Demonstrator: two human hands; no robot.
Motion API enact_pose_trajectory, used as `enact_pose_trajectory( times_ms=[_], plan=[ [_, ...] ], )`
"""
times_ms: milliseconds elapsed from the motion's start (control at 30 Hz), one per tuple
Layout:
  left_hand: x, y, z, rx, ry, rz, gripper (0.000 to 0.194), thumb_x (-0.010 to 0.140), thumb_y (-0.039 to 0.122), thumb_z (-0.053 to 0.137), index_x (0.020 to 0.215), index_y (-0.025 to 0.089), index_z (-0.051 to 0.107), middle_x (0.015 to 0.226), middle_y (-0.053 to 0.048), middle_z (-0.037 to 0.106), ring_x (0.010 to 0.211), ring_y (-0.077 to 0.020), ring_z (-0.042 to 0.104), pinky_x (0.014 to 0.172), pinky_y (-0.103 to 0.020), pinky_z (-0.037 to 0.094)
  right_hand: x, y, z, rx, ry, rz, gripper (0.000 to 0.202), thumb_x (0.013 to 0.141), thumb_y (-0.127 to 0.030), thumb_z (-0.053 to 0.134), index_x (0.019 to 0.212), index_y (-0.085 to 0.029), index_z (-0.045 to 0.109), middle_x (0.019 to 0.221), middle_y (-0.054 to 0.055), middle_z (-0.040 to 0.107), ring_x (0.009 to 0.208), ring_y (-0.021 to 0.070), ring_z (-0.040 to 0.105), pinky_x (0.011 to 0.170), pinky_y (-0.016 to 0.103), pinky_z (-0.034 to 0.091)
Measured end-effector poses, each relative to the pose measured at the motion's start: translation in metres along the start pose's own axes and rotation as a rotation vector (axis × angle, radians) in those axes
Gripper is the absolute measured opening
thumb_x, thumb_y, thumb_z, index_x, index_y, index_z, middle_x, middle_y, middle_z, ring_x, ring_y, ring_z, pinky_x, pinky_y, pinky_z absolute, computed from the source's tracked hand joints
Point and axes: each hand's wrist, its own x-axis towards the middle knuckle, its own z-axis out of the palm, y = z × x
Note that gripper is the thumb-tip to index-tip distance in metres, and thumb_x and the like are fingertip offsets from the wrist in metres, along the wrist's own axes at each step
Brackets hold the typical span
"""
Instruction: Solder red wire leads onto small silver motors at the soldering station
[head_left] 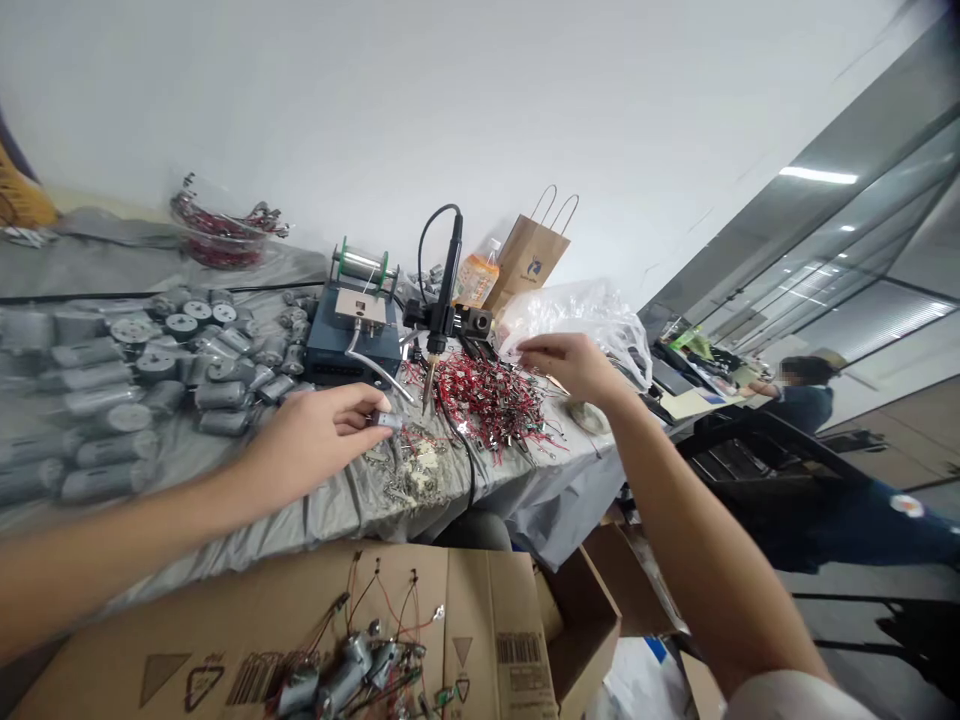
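My left hand (322, 440) is closed around a small grey motor (388, 421), held just left of the soldering iron's tip. The black soldering iron (444, 290) hangs tip down in its stand. My right hand (566, 360) reaches over the right side of a heap of small parts with red wires (487, 400); its fingers point left, and what they hold, if anything, is too small to make out. A blue solder feeder (352, 345) with a solder spool (364, 266) stands behind my left hand. Bits of solder waste (416, 475) lie below the tip.
Many grey motors (97, 400) cover the table's left side. Behind are a tub of red-wired parts (225, 240), a paper bag (529, 262) and a plastic bag (585, 315). Wired motors (345, 675) lie on cardboard (187, 620) in front. A person (806, 400) sits far right.
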Motion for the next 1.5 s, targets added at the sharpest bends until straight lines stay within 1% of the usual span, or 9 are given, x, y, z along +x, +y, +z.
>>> enact_pose_trajectory(
  times_ms=[300, 433, 533, 667, 800, 1000, 1233, 1400, 1500],
  plan=[
    [-0.006, 0.015, 0.001, -0.058, -0.012, 0.003, 0.029, 0.091, 0.048, 0.084, 0.106, 0.023, 0.081, 0.109, -0.007, 0.098, 0.104, -0.0292, 0.099, 0.107, -0.043, 0.083, -0.054, 0.016, 0.057, 0.353, 0.436, -0.025, 0.041, 0.098, -0.058, 0.087, 0.122, -0.025, 0.091, 0.112, 0.013, 0.094, 0.099, 0.0278, 0.089, 0.093, 0.049, 0.075],
    [-0.005, 0.017, 0.004, -0.088, 0.018, 0.010, 0.026, 0.089, 0.043, 0.087, 0.106, 0.023, 0.081, 0.110, -0.007, 0.099, 0.106, -0.0272, 0.100, 0.106, -0.037, 0.083, -0.073, 0.018, 0.088, 0.457, 0.503, -0.008, 0.050, 0.100, -0.054, 0.093, 0.140, -0.026, 0.085, 0.123, 0.013, 0.093, 0.111, 0.0285, 0.091, 0.099, 0.048, 0.078],
    [-0.002, 0.011, 0.006, -0.097, 0.047, 0.021, 0.027, 0.085, 0.041, 0.091, 0.105, 0.025, 0.083, 0.107, -0.001, 0.099, 0.104, -0.0239, 0.100, 0.100, -0.026, 0.079, -0.081, 0.012, 0.102, 0.486, 0.522, -0.007, 0.051, 0.100, -0.050, 0.097, 0.144, -0.026, 0.085, 0.119, 0.009, 0.093, 0.103, 0.0247, 0.090, 0.093, 0.043, 0.077],
    [-0.001, 0.002, 0.007, -0.126, 0.045, 0.065, 0.022, 0.080, 0.039, 0.091, 0.099, 0.028, 0.086, 0.092, 0.010, 0.096, 0.089, -0.0170, 0.098, 0.088, -0.010, 0.068, -0.092, 0.003, 0.102, 0.466, 0.495, 0.000, 0.028, 0.100, -0.039, 0.099, 0.123, -0.025, 0.097, 0.106, 0.007, 0.092, 0.089, 0.0216, 0.086, 0.078, 0.037, 0.072],
    [-0.003, 0.002, 0.010, -0.175, 0.060, 0.074, 0.018, 0.080, 0.030, 0.094, 0.097, 0.029, 0.090, 0.091, 0.012, 0.096, 0.084, -0.0151, 0.097, 0.085, -0.007, 0.065, -0.103, -0.004, 0.095, 0.416, 0.505, -0.083, 0.002, 0.105, -0.029, 0.097, 0.107, -0.028, 0.099, 0.104, 0.004, 0.091, 0.085, 0.0180, 0.080, 0.072, 0.031, 0.064],
    [-0.006, 0.025, 0.014, -0.187, 0.127, -0.062, 0.013, 0.073, 0.030, 0.094, 0.084, 0.028, 0.088, 0.084, 0.005, 0.094, 0.077, -0.0199, 0.097, 0.083, -0.015, 0.072, -0.113, -0.012, 0.094, 0.437, 0.555, -0.326, 0.029, 0.113, -0.012, 0.093, 0.121, -0.038, 0.101, 0.118, 0.000, 0.093, 0.112, 0.0158, 0.086, 0.095, 0.026, 0.068],
    [-0.009, 0.035, 0.011, -0.157, 0.195, -0.245, 0.024, 0.063, 0.039, 0.097, 0.082, 0.029, 0.087, 0.086, -0.001, 0.095, 0.083, -0.0287, 0.099, 0.091, -0.029, 0.080, -0.122, -0.023, 0.099, 0.472, 0.486, -0.301, 0.030, 0.113, -0.007, 0.092, 0.122, -0.034, 0.101, 0.116, 0.001, 0.091, 0.100, 0.0162, 0.087, 0.085, 0.028, 0.070],
    [-0.010, 0.031, 0.013, -0.155, 0.190, -0.216, 0.026, 0.063, 0.042, 0.098, 0.084, 0.031, 0.088, 0.088, 0.001, 0.095, 0.085, -0.0270, 0.100, 0.091, -0.026, 0.079, -0.129, -0.028, 0.106, 0.496, 0.564, -0.310, 0.027, 0.116, -0.009, 0.089, 0.124, -0.033, 0.100, 0.116, 0.001, 0.090, 0.098, 0.0157, 0.089, 0.084, 0.027, 0.071],
    [-0.011, 0.032, 0.011, -0.153, 0.175, -0.206, 0.024, 0.067, 0.040, 0.097, 0.087, 0.029, 0.088, 0.090, -0.001, 0.096, 0.086, -0.0280, 0.100, 0.094, -0.031, 0.080, -0.132, -0.035, 0.106, 0.393, 0.453, -0.290, 0.022, 0.116, -0.013, 0.089, 0.120, -0.033, 0.097, 0.118, 0.000, 0.090, 0.103, 0.0160, 0.087, 0.086, 0.027, 0.070]
  ],
)
